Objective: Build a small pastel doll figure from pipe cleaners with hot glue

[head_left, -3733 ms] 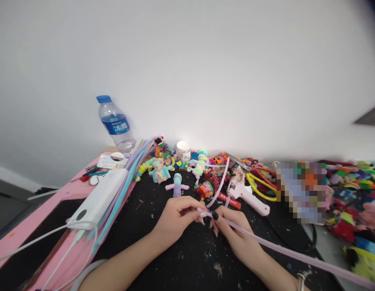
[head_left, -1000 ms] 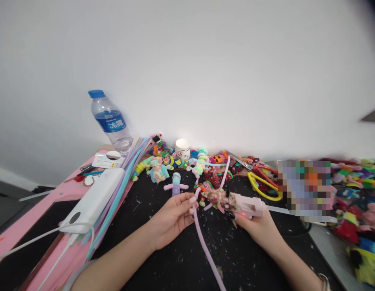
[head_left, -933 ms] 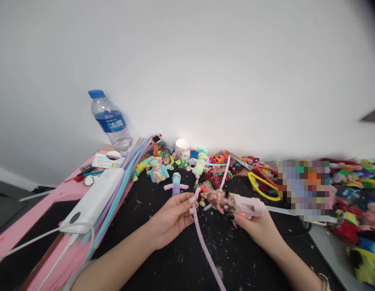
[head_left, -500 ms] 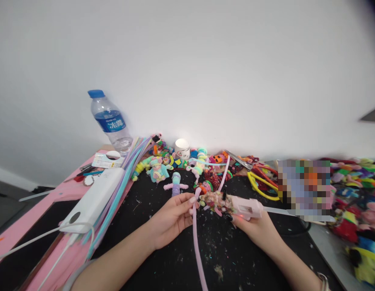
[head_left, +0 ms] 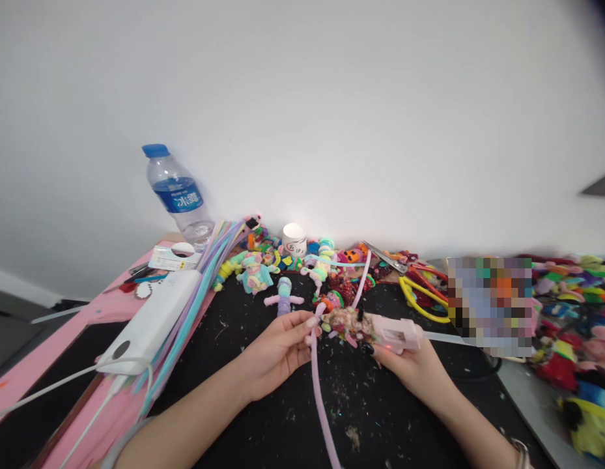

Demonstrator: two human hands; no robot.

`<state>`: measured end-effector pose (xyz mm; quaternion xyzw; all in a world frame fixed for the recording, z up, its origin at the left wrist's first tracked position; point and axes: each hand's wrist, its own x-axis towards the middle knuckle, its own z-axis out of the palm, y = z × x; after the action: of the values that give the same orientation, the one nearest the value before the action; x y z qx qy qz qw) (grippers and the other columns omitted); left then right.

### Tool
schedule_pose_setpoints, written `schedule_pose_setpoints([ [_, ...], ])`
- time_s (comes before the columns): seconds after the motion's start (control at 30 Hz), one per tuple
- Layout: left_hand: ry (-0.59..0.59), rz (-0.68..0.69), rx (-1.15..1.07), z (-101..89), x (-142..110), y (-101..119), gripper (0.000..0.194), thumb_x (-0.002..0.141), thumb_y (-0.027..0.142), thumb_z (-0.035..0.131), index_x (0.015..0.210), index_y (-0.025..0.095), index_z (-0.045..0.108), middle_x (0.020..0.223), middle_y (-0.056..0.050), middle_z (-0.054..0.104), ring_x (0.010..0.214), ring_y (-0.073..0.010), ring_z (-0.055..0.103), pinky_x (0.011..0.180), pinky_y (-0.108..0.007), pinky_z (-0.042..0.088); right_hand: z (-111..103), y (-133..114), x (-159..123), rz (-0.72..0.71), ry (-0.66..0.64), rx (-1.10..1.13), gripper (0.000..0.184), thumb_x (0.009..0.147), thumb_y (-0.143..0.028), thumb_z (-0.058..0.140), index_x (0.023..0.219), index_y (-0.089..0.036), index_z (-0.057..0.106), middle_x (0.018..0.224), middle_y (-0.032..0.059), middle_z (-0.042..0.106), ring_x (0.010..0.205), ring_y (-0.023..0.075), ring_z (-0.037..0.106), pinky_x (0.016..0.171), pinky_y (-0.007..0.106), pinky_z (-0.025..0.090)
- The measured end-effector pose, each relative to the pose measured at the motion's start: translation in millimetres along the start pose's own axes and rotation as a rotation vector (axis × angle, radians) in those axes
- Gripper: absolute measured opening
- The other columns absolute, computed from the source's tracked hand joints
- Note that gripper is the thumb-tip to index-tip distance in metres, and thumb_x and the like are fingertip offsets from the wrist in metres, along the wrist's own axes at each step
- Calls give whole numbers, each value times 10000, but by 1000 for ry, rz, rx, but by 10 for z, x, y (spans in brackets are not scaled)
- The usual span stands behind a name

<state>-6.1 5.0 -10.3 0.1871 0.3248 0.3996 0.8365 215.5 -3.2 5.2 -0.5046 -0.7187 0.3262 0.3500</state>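
Pinched between the fingertips of my left hand [head_left: 282,348] is a lilac pipe cleaner [head_left: 318,397], its upper end bent over and its long tail hanging toward me. My right hand [head_left: 404,361] is wrapped round a pale pink hot glue gun [head_left: 394,333] with a small red light on. Its front is crusted with coloured fuzz and bits, and the nozzle points left at the pipe cleaner by my left fingertips. Whether the tip touches it I cannot tell. A glue stick [head_left: 443,337] juts from the gun's back. Just beyond my left hand lies a small pipe-cleaner figure [head_left: 284,298] in blue and purple.
Along the wall are pipe-cleaner figures [head_left: 254,272], a paper cup [head_left: 294,241] and yellow-and-red-handled scissors [head_left: 422,293]. On the left are a water bottle [head_left: 180,195], a bundle of pipe cleaners [head_left: 187,326] and a white power strip [head_left: 148,326] with cables. Colourful plush pieces [head_left: 566,352] fill the right.
Almost nothing differs. The lower tail of the lilac pipe cleaner has shifted slightly right, while both hands and the glue gun hold nearly the same place.
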Motion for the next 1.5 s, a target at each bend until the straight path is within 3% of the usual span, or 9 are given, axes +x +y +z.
schedule_pose_setpoints([
  [0.2, -7, -4, -3, -4, 0, -2, 53, 778, 151, 634, 777, 115, 596, 666, 17, 526, 531, -21, 476, 551, -135, 452, 7, 18, -6, -29, 25, -18, 167, 720, -262, 598, 796, -139, 682, 636, 31, 686, 529, 181, 605, 494, 245, 491],
  [1.23, -25, -20, -12, 13, -17, 6, 57, 782, 141, 626, 738, 115, 602, 655, 14, 545, 525, -19, 493, 544, -126, 452, 5, 60, -21, -78, 159, -210, 120, 716, -265, 570, 673, -165, 620, 598, 28, 662, 543, 198, 614, 481, 251, 481],
  [1.37, -14, -20, -13, 21, -27, 7, 52, 773, 141, 637, 741, 116, 606, 660, 11, 552, 531, -20, 498, 552, -125, 455, -15, 92, -24, -50, 241, -265, 119, 754, -269, 555, 787, -180, 627, 703, 29, 674, 627, 200, 631, 550, 252, 487],
  [1.5, -16, -17, -16, 22, -29, 10, 44, 769, 142, 642, 753, 113, 613, 676, 6, 561, 530, -18, 494, 548, -124, 455, -63, 116, 18, 33, 327, -452, 250, 794, -281, 503, 1020, -194, 564, 900, 60, 663, 782, 233, 634, 678, 308, 489],
])
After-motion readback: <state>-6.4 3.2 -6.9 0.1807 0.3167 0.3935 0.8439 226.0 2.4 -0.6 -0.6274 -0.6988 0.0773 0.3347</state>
